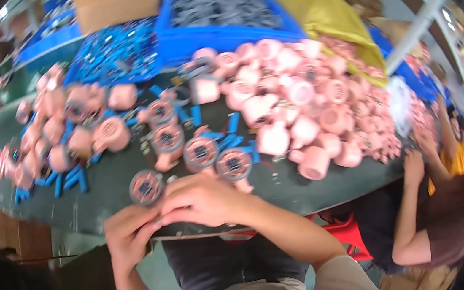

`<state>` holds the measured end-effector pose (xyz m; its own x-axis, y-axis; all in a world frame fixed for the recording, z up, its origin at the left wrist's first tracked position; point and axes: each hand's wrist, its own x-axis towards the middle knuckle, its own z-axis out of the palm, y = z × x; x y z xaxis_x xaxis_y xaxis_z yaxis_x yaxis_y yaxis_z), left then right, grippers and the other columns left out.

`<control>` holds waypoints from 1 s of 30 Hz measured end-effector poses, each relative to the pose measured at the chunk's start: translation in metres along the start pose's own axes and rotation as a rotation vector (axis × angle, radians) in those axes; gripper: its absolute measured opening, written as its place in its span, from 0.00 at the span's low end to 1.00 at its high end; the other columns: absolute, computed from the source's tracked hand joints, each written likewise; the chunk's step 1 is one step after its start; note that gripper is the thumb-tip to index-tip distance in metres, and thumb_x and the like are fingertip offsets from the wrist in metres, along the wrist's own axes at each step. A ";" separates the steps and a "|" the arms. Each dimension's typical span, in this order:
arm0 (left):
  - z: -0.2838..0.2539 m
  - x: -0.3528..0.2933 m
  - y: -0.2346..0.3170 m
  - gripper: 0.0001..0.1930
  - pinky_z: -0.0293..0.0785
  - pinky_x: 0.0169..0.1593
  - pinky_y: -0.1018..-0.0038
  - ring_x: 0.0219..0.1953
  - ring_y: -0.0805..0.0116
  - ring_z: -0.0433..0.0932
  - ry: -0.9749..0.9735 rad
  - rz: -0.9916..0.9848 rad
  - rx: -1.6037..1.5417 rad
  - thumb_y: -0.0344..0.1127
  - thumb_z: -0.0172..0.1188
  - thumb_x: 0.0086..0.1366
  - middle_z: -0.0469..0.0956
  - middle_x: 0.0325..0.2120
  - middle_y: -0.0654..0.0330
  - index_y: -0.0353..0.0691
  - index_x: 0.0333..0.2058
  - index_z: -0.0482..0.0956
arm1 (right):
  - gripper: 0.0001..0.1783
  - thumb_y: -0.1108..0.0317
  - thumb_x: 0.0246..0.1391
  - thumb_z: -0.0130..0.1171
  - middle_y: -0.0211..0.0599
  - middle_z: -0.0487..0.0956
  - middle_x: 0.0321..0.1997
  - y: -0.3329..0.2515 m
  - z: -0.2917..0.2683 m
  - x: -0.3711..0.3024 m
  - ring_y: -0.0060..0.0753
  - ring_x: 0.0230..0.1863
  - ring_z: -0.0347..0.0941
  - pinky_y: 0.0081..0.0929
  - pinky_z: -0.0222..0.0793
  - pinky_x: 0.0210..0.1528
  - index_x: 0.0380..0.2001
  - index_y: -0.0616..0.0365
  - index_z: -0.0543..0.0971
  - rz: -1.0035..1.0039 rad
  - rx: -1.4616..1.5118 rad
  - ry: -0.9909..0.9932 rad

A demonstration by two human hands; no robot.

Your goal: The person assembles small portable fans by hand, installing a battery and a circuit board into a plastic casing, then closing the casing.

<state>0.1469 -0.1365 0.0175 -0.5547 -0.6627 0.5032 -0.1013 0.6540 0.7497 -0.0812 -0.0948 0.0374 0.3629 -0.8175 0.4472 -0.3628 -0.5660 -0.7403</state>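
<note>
My left hand (128,235) and my right hand (201,200) meet at the table's near edge, fingers closed in a pinch. Just beyond their fingertips shows a round pink housing (146,186) with a grey rim and a dark circuit inside. Both hands appear to grip its lower part, which the fingers hide. Close by, past my right hand, lie similar open pink housings: one (200,151) with its circuit facing up, another (234,164) to its right, and a third (168,138) farther back. Blue cylinders (230,140) are scattered among them.
Pink housings (302,92) are heaped at the right, with another pile (56,129) at the left. Behind stand a blue bin (293,31) of grey parts and a tray of blue pieces (113,51). A yellow sack (313,4) and a seated co-worker (447,221) are at right.
</note>
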 end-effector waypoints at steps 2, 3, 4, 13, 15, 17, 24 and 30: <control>0.006 -0.013 -0.006 0.09 0.78 0.38 0.74 0.30 0.67 0.83 0.139 -0.143 -0.305 0.22 0.71 0.50 0.83 0.27 0.55 0.31 0.32 0.82 | 0.08 0.66 0.48 0.71 0.33 0.81 0.32 -0.002 0.001 0.002 0.35 0.35 0.79 0.31 0.74 0.39 0.30 0.55 0.84 -0.035 0.109 0.044; 0.005 -0.015 -0.005 0.09 0.78 0.39 0.74 0.31 0.68 0.82 0.149 -0.191 -0.382 0.21 0.71 0.51 0.84 0.28 0.55 0.31 0.31 0.81 | 0.07 0.68 0.46 0.72 0.33 0.81 0.31 0.003 0.006 0.003 0.35 0.34 0.79 0.30 0.73 0.37 0.29 0.56 0.84 -0.050 0.157 0.052; 0.004 -0.017 -0.006 0.08 0.79 0.40 0.74 0.32 0.70 0.82 0.160 -0.243 -0.457 0.20 0.70 0.52 0.84 0.28 0.55 0.31 0.31 0.80 | 0.07 0.69 0.46 0.71 0.34 0.81 0.31 0.001 0.004 0.004 0.36 0.33 0.78 0.31 0.72 0.37 0.29 0.56 0.84 -0.045 0.195 0.038; 0.019 0.003 0.005 0.09 0.78 0.39 0.74 0.32 0.67 0.83 0.135 -0.143 -0.201 0.26 0.74 0.51 0.84 0.29 0.56 0.32 0.29 0.83 | 0.08 0.69 0.49 0.71 0.35 0.80 0.29 -0.002 -0.005 -0.007 0.37 0.31 0.78 0.32 0.72 0.32 0.31 0.57 0.81 -0.004 0.014 0.084; 0.020 0.008 -0.001 0.09 0.79 0.39 0.73 0.35 0.67 0.85 0.091 -0.060 -0.207 0.27 0.74 0.51 0.85 0.31 0.55 0.33 0.31 0.84 | 0.07 0.72 0.48 0.71 0.35 0.81 0.31 -0.001 -0.010 -0.004 0.34 0.29 0.79 0.29 0.73 0.31 0.30 0.58 0.81 -0.021 -0.015 0.063; 0.019 -0.001 -0.002 0.09 0.79 0.37 0.76 0.32 0.69 0.85 0.109 -0.157 -0.257 0.24 0.73 0.52 0.85 0.30 0.56 0.32 0.32 0.84 | 0.08 0.76 0.45 0.72 0.35 0.80 0.28 -0.004 -0.003 0.000 0.33 0.27 0.78 0.26 0.71 0.29 0.29 0.59 0.81 0.001 0.007 0.079; 0.016 -0.013 -0.004 0.09 0.81 0.40 0.76 0.34 0.72 0.84 0.161 -0.206 -0.428 0.20 0.71 0.56 0.85 0.31 0.57 0.30 0.35 0.83 | 0.10 0.76 0.46 0.72 0.37 0.79 0.29 -0.009 0.011 0.002 0.38 0.29 0.77 0.30 0.71 0.29 0.30 0.60 0.78 -0.021 -0.018 0.078; 0.014 -0.014 -0.007 0.07 0.81 0.39 0.73 0.34 0.66 0.86 0.132 -0.116 -0.299 0.22 0.71 0.54 0.85 0.30 0.57 0.33 0.33 0.83 | 0.10 0.76 0.46 0.72 0.37 0.79 0.29 -0.005 0.015 0.000 0.38 0.29 0.77 0.31 0.72 0.30 0.30 0.60 0.78 -0.031 0.024 0.096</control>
<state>0.1438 -0.1261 -0.0010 -0.4397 -0.7806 0.4443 0.0998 0.4491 0.8879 -0.0664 -0.0906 0.0334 0.2899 -0.8065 0.5153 -0.3314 -0.5897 -0.7365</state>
